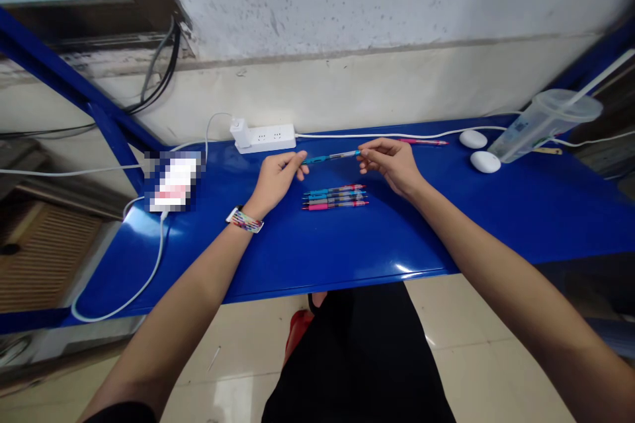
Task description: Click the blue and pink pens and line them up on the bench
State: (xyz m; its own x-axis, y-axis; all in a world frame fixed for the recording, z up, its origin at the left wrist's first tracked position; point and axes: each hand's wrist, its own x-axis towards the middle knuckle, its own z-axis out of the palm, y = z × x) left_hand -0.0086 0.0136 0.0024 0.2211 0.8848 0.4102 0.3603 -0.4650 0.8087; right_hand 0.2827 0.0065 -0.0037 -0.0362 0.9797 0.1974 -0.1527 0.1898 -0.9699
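Note:
A blue pen (331, 156) with a clear barrel is held level between my two hands, just above the blue table. My left hand (278, 178) pinches its left end between thumb and fingers. At the other end, the fingers of my right hand (391, 162) are closed on the pen's tip. Below it on the table, several pens (335, 197) lie side by side, with blue, grey and pink parts. A red pen (421, 142) lies farther back, partly hidden behind my right hand.
Toward the wall stands a white power strip (272, 137) with a plugged-in charger (239, 132). A charging phone (173, 182) lies at the left, its cable looping over the table edge. Two white rounded objects (485, 162) and a tilted clear cup (543, 125) with a straw are at the right.

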